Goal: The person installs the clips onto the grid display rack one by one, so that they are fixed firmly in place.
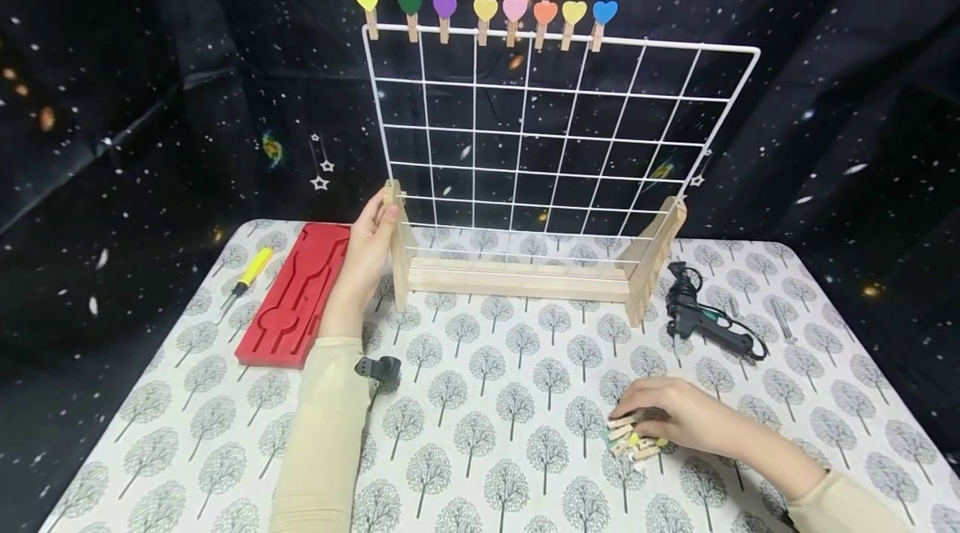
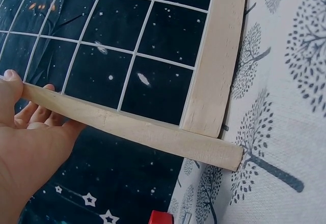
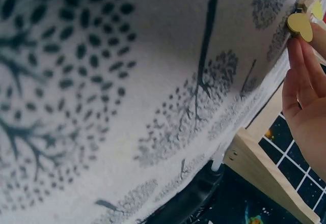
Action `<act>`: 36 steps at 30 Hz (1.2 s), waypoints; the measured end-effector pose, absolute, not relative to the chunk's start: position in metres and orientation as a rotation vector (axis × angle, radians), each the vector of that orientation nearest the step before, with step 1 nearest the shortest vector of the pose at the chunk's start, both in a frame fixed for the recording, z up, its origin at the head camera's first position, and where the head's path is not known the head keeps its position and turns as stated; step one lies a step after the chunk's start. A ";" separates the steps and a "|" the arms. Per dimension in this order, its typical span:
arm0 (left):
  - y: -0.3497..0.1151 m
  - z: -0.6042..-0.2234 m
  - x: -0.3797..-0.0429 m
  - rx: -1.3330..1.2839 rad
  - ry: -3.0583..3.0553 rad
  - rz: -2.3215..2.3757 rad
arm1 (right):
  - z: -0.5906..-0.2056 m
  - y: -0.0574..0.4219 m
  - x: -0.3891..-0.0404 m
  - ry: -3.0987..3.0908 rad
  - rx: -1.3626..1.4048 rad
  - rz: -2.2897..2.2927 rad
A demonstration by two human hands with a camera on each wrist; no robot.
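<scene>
The left hand [image 2: 36,146] grips a wooden post [image 2: 130,124] near one end. A wooden crossbar [image 2: 215,61] meets the post near its other end, beside white grid wires [image 2: 134,54].

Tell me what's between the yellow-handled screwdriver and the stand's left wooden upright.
In the head view, the red tray lies beside the screwdriver; past it comes the left hand, which grips the upright.
</scene>
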State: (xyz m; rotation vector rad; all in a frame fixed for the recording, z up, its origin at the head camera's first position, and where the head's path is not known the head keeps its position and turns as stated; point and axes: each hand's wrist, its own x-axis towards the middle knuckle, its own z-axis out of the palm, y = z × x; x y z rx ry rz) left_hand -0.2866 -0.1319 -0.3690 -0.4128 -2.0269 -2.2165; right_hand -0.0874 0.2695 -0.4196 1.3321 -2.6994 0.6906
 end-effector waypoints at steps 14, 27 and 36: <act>-0.130 -0.368 -0.288 -0.424 -2.017 -2.224 | -0.417 0.272 -0.089 -2.708 1.226 0.686; -0.131 -0.356 -0.276 -0.412 -2.045 -2.224 | -0.400 0.265 -0.088 -2.765 0.819 1.312; -0.132 -0.360 -0.278 -0.408 -2.061 -2.225 | -0.324 0.249 -0.115 -2.535 0.563 1.287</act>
